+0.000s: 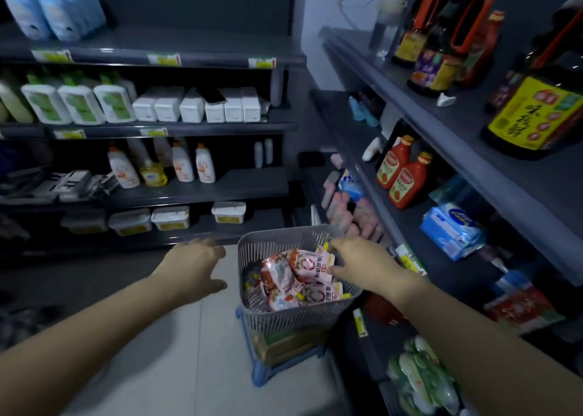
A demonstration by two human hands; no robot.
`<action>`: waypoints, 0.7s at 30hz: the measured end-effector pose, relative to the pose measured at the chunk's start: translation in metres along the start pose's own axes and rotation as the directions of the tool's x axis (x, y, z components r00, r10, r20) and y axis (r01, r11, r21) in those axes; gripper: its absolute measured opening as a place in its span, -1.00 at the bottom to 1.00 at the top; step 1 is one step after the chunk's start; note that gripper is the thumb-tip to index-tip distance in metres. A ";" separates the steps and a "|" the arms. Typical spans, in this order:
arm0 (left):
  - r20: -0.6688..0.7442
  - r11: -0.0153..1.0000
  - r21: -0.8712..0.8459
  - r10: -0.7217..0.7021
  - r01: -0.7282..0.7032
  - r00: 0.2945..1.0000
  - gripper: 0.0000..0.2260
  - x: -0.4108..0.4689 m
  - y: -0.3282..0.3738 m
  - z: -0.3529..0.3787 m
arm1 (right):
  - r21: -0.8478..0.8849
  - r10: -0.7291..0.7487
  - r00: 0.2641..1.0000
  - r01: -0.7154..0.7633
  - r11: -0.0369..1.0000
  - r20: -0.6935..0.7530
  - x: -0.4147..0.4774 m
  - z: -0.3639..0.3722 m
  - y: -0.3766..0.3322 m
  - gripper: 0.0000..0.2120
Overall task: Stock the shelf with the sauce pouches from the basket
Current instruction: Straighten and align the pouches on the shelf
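Observation:
A grey slotted basket [274, 242] stands on a blue stool in the aisle and holds several pink and red sauce pouches [296, 276]. My right hand [362, 265] reaches over the basket's right rim, with its fingers closing around the top pouch [310, 265]. My left hand [195, 267] hovers left of the basket with fingers spread, holding nothing. The dark shelf unit [375, 182] on the right carries red ketchup bottles [402, 176] on its middle level.
The blue stool [268, 374] under the basket also holds a cardboard box. Large soy sauce bottles [533, 112] line the top right shelf. Blue tissue packs [451, 229] and green packets [422, 381] lie lower down. Detergent bottles and white boxes fill the left shelves [189, 125].

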State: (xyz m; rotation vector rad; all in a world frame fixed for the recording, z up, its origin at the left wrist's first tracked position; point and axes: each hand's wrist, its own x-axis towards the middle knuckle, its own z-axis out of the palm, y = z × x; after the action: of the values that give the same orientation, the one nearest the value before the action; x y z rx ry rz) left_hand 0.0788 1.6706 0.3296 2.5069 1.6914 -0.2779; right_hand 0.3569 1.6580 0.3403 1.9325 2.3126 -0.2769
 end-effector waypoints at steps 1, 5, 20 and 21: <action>0.014 1.000 -0.012 0.009 -0.008 1.000 -0.50 0.007 0.000 0.007 | 0.005 0.005 1.000 -0.005 1.000 0.019 0.009 0.008 0.005 -0.64; 0.066 0.999 -0.003 0.042 -0.042 0.997 -0.55 0.047 0.004 0.031 | 0.020 0.027 0.992 -0.029 0.999 0.120 0.053 0.036 0.031 -0.64; 0.165 0.989 -0.003 0.144 -0.146 0.976 -0.53 0.225 0.025 0.150 | 0.227 0.129 0.818 -0.302 0.926 0.561 0.197 0.170 0.132 -0.78; 0.210 0.990 -0.004 0.140 -0.142 0.968 -0.50 0.232 0.028 0.159 | 0.250 0.117 0.800 -0.317 0.915 0.589 0.200 0.181 0.132 -0.84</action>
State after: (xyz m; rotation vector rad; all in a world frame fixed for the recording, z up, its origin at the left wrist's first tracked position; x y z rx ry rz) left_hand 0.1746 1.8404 0.1256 2.4882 1.4294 -0.5198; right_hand 0.4451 1.8342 0.1142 1.8832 1.7099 -1.1194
